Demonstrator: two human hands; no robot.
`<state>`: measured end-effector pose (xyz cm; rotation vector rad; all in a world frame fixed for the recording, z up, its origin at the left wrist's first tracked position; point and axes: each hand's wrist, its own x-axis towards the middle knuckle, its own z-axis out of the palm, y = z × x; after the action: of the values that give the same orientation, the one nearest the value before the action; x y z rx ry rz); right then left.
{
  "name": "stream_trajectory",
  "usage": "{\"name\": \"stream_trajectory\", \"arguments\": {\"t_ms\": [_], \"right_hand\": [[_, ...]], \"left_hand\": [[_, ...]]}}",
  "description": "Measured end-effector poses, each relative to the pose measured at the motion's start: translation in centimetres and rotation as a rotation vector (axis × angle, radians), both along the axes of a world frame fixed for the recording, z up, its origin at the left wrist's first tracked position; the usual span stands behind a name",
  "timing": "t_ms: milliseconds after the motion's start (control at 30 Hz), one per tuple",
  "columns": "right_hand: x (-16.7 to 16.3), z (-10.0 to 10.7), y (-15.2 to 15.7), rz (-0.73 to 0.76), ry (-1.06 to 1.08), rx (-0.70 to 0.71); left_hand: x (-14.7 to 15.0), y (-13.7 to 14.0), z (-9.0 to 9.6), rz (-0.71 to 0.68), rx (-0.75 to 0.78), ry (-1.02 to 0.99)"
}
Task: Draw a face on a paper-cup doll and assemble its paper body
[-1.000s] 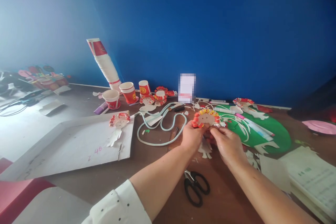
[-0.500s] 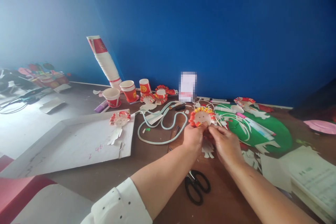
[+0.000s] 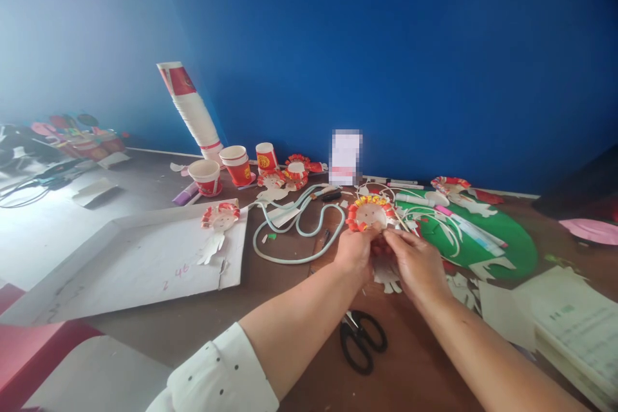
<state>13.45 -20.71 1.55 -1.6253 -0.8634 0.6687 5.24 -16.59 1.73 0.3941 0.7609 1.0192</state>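
Between my hands is a paper lion (image 3: 369, 212) with a round pale face and a curled red, orange and yellow mane, apparently made from a paper cup. My left hand (image 3: 358, 250) is closed on its lower edge, thumb on the face. My right hand (image 3: 415, 262) pinches at the lower right of the same lion, its fingertips close to my left thumb. A white paper piece with cut, finger-like ends (image 3: 386, 277) hangs below, partly hidden by the hands. Black-handled scissors (image 3: 363, 341) lie on the table under my wrists.
A finished-looking paper lion (image 3: 221, 217) rests on a white box lid (image 3: 145, 257) at left. Behind stand paper cups (image 3: 236, 166) and a leaning cup stack (image 3: 193, 116). A pale cable (image 3: 284, 261) loops mid-table. Markers and scraps lie on a green disc (image 3: 516, 238); a book (image 3: 579, 328) lies right.
The lion's face has tilted slightly and the white piece below it has shifted a little to the right. Both hands keep nearly the same place and hold.
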Motion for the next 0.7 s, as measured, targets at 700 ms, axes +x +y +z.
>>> {"name": "stream_trajectory", "arguments": {"t_ms": [700], "right_hand": [[0.4, -0.3, 0.4, 0.17, -0.187, -0.017]], "left_hand": [[-0.6, -0.9, 1.1, 0.06, 0.341, 0.375]]}}
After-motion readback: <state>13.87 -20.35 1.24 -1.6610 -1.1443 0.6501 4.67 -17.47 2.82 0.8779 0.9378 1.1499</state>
